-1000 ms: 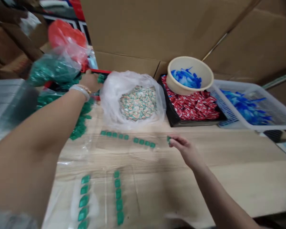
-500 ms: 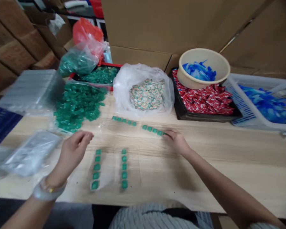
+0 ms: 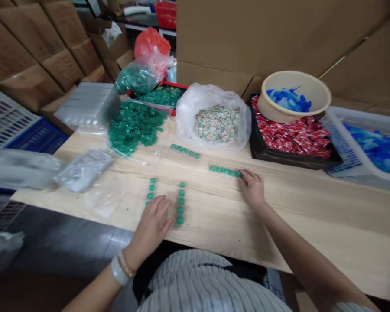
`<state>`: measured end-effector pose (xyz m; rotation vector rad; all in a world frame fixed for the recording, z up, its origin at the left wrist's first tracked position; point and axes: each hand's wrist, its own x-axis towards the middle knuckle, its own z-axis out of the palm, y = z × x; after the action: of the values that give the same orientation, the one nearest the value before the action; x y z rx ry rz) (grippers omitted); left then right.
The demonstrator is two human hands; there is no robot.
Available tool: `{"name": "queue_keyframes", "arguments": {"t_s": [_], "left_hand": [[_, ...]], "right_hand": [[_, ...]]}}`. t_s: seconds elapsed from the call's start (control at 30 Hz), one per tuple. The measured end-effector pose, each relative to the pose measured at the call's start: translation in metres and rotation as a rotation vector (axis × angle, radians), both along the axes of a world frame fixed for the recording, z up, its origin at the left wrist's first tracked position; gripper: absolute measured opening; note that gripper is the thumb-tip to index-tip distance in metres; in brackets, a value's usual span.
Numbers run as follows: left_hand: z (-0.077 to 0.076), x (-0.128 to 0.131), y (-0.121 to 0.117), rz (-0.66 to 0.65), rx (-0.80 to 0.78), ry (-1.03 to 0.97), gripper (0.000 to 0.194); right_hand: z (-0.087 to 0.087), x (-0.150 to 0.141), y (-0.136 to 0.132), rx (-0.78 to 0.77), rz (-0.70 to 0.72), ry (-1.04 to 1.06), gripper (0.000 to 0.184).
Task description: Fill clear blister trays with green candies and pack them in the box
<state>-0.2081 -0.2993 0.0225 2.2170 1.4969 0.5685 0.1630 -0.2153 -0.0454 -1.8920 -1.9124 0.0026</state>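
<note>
My right hand (image 3: 252, 186) has its fingertips closed on the end piece of a row of small green squares (image 3: 225, 170), on the table right of the middle. My left hand (image 3: 156, 216), slightly blurred, has its fingers apart and holds nothing I can see. It hovers over the near end of an upright row of green squares (image 3: 151, 188) and hides its lower pieces. Just right of that hand runs another upright row of green squares (image 3: 181, 201). Farther back, a slanting row of green squares (image 3: 185, 150) lies on what looks like clear film.
Behind the rows stand a heap of green wrapped pieces (image 3: 133, 125), a white plastic bag (image 3: 186, 123) of small printed packets, a black tray (image 3: 279, 157) of red packets, a cream basin (image 3: 325, 102) and a white basket (image 3: 370, 173) with blue pieces. Clear plastic packs (image 3: 84, 169) lie left.
My left hand has moved right and nearer, from beside the green heap to over the left upright row. My right hand stays at its row's end. The view has shifted left.
</note>
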Motion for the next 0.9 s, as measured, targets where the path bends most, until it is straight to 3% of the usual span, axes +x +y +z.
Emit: {"name": "queue_keyframes", "arguments": {"t_s": [0.1, 0.17, 0.27, 0.33, 0.47, 0.6, 0.8, 0.9], "left_hand": [[-0.014, -0.028, -0.02, 0.168, 0.052, 0.101, 0.044], [-0.02, -0.038, -0.026, 0.273, 0.042, 0.144, 0.048], [-0.024, -0.035, -0.018, 0.441, 0.0, 0.148, 0.048], [-0.025, -0.027, -0.006, 0.533, -0.037, 0.092, 0.05], [-0.027, -0.007, 0.012, 0.698, -0.226, -0.272, 0.071], [-0.03, 0.006, 0.01, 0.709, -0.434, -0.628, 0.075], [-0.03, 0.009, 0.006, 0.666, -0.382, -0.647, 0.055], [-0.029, 0.022, 0.021, 0.64, -0.343, -0.631, 0.063]], "right_hand": [[0.005, -0.007, -0.007, 0.057, -0.045, 0.022, 0.049], [0.011, -0.029, -0.019, 0.121, -0.084, 0.068, 0.054], [0.019, -0.087, -0.047, -0.046, 0.126, 0.229, 0.046], [0.024, -0.128, -0.064, -0.184, 0.243, 0.304, 0.044], [0.032, -0.178, -0.077, -0.193, 0.21, 0.245, 0.05], [0.032, -0.187, -0.072, -0.204, 0.18, 0.297, 0.049], [0.029, -0.178, -0.06, -0.177, 0.221, 0.377, 0.04], [0.028, -0.149, -0.051, -0.02, 0.088, 0.276, 0.044]]}}
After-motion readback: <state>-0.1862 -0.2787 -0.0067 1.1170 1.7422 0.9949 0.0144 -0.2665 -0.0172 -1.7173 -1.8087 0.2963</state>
